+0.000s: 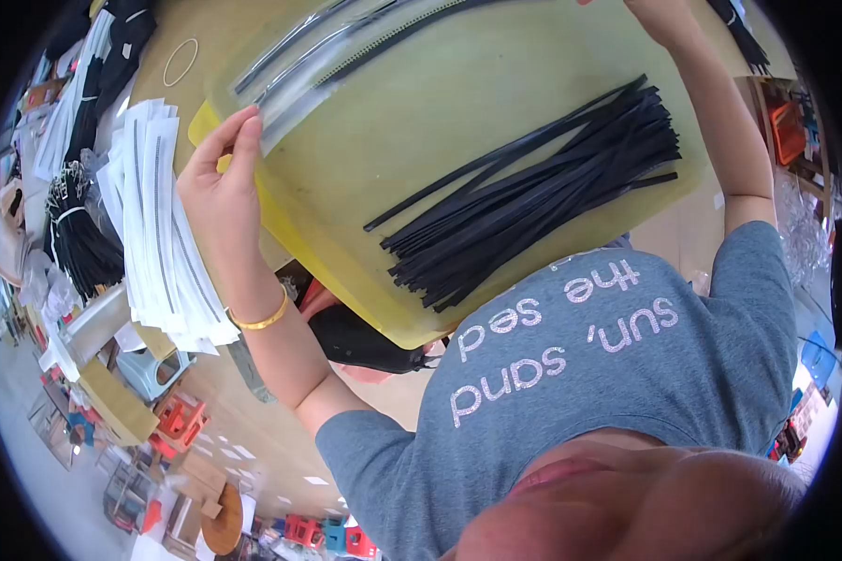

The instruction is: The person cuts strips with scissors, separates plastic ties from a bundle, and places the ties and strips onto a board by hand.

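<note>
Clear plastic sheeting with dark bands lies along the far side of the yellow tray, its long axis curving from the left hand up and rightward beyond the top edge. The left, nearer its visible end, pinches a corner between thumb and forefinger; the right hand is cropped, so its grip cannot be told. Black strips lie apart, bodyward, blocking nothing; white strips sit left of the tray.
</note>
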`<state>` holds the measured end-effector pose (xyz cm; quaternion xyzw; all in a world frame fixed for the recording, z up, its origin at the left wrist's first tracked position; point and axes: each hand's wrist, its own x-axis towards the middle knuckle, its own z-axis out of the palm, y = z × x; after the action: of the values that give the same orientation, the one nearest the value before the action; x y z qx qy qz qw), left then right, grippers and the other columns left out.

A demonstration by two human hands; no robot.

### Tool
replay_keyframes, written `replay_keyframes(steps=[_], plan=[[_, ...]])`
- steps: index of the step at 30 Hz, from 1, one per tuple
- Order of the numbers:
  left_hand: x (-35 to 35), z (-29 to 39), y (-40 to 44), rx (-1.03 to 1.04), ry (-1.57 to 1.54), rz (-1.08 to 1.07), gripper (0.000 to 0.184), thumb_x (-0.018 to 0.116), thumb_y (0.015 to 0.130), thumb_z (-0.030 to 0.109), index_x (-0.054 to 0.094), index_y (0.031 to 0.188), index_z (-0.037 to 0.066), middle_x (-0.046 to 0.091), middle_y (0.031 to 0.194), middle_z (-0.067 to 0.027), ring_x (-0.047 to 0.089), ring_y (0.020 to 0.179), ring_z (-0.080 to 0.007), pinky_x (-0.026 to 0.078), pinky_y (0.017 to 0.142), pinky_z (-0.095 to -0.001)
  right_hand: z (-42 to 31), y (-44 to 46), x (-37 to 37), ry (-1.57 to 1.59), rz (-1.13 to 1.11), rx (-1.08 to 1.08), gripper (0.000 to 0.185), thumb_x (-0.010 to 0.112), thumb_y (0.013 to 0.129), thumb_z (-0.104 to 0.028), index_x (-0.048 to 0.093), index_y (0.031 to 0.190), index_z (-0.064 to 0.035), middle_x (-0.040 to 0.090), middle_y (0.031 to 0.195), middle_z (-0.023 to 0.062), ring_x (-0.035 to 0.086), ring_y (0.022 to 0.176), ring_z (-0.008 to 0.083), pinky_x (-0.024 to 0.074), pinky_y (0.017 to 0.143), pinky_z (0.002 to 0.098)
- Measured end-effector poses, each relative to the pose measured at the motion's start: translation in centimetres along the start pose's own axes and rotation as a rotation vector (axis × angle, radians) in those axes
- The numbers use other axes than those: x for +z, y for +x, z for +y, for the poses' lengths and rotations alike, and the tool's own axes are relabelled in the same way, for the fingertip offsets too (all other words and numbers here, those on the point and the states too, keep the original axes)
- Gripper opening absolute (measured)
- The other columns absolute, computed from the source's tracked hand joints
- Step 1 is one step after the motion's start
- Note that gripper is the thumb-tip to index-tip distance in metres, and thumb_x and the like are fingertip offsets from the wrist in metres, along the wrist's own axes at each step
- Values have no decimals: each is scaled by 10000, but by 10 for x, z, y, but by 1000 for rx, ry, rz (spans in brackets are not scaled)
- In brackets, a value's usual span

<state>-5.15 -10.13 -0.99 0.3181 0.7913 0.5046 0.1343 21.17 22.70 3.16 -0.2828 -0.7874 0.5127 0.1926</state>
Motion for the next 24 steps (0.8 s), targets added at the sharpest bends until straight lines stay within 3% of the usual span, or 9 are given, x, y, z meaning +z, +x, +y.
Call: replay_keyframes(steps=[2, 9, 21, 24], plan=[[0, -12, 6, -35, 65, -23, 251, 749, 867, 118, 738, 1088, -1, 697, 812, -37, 578, 727, -70, 437, 678, -215, 12, 2, 11, 80, -8, 118, 157, 689, 911, -123, 644, 921, 26, 671, 809, 85, 675, 705, 143, 573, 600, 276], [2, -14, 10, -135, 130, -51, 452, 749, 867, 147, 595, 1272, 20, 691, 762, -43, 550, 662, -55, 399, 610, -211, 28, 13, 23, 121, -58, 171, 126, 671, 915, -106, 636, 929, 15, 671, 785, 76, 664, 664, 135, 548, 556, 249], [1, -6, 14, -201, 139, -51, 455, 778, 842, 118, 561, 1227, 12, 717, 778, -68, 564, 675, -60, 398, 612, -198, 27, 20, 28, -29, -66, 114, 113, 671, 907, -102, 643, 925, 7, 689, 803, 75, 637, 640, 112, 524, 539, 238], [0, 1, 14, -234, 238, -67, 514, 778, 845, 89, 529, 1288, 11, 719, 829, -88, 605, 750, -69, 405, 674, -175, 30, 20, 29, -41, -64, 100, 114, 672, 905, -101, 646, 920, 9, 695, 805, 74, 632, 634, 106, 512, 532, 234]])
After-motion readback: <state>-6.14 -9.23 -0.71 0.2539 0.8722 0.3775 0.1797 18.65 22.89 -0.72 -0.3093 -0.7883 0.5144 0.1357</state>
